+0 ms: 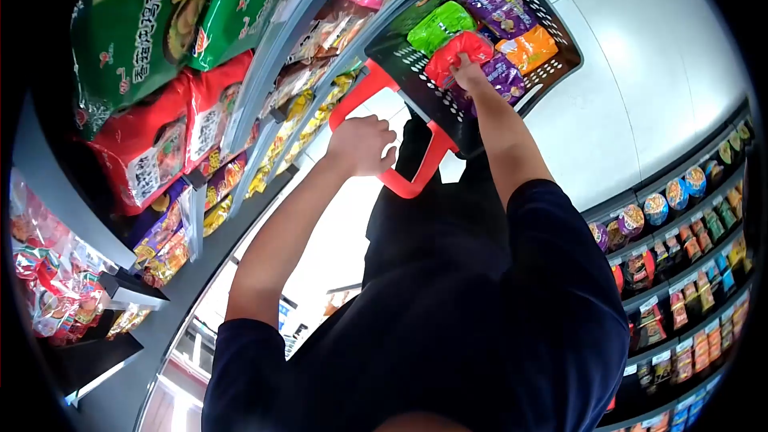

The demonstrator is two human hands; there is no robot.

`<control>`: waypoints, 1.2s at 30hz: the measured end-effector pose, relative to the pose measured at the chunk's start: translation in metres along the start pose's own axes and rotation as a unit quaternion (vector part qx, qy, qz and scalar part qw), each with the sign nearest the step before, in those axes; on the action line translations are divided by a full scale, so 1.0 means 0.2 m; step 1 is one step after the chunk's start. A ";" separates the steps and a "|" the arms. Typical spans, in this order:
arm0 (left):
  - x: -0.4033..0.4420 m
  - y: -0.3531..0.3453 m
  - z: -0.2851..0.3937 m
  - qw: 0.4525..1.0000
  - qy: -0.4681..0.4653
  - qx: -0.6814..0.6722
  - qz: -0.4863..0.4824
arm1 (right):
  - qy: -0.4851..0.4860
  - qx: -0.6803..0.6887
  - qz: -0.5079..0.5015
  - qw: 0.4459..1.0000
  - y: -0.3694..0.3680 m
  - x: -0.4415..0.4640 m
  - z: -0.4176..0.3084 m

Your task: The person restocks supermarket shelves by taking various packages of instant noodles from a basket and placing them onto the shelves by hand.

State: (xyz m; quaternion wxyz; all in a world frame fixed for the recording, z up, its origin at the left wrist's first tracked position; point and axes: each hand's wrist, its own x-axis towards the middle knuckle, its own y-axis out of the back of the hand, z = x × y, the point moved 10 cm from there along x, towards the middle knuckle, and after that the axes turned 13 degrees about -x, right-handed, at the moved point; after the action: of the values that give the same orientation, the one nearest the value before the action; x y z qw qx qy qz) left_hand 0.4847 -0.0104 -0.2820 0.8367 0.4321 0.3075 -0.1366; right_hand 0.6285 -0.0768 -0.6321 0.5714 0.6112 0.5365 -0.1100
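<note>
Gripping the red handle [356,96] with the left hand [364,146], curling the fingers around the bar just outside the near edge of the black basket [552,5], probably to keep it steady. Reaching in over the near right corner with the right hand [469,72] to touch the red packet [445,64]; cannot tell whether pinching it or merely resting on it. Lying directly under those fingers, toward the near edge. Packed around it, loosely side by side, perhaps to share the space: toward the left edge, a green packet [438,26]; in the far left corner, a purple packet [498,6]; toward the far right corner, an orange packet [530,49]; along the right edge, another purple packet [504,82].
</note>
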 end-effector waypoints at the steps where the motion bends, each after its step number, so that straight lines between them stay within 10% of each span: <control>1: 0.00 -0.01 -0.01 1.000 0.019 -0.002 -0.022 | 0.046 0.011 0.085 0.995 -0.06 0.12 0.02; 8: -0.02 0.05 0.01 0.999 0.004 -0.025 0.028 | 0.012 0.064 0.136 0.989 0.19 -0.05 -0.02; 15: -0.10 0.19 0.07 0.964 -0.125 -0.091 0.216 | 0.197 0.129 0.220 0.947 0.80 -0.83 -0.30; 20: -0.16 0.34 -0.14 0.829 -0.066 -0.353 0.428 | 0.269 0.042 0.290 0.918 1.43 -1.76 -0.68; 21: -0.06 0.26 -0.24 0.707 -0.052 -0.549 0.443 | 0.280 0.055 0.290 0.913 1.52 -1.95 -0.78; 23: -0.02 0.19 -0.24 0.475 0.018 -0.815 0.331 | 0.352 0.014 0.318 0.880 1.69 -2.33 -0.97; 26: -0.15 0.35 0.17 0.372 -0.138 -0.915 0.072 | 0.473 0.063 0.321 0.818 1.89 -2.72 -1.20; 29: -0.52 0.60 0.50 0.379 -0.303 -0.875 0.009 | 0.526 0.238 0.269 0.771 2.05 -2.78 -1.25; 32: -0.77 0.72 0.46 0.399 -0.272 -0.874 0.058 | 0.517 0.417 0.182 0.725 2.10 -2.75 -1.39; 36: -1.14 0.96 0.27 0.380 -0.258 -0.842 0.283 | 0.413 0.456 0.243 0.750 2.11 -2.59 -1.46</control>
State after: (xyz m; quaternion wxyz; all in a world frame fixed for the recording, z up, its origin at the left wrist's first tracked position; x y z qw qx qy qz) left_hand 0.4243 0.0510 0.0084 0.7996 -0.4886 -0.1063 0.3325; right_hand 0.6109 -0.0156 0.0942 -0.0452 0.8948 0.4395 0.0637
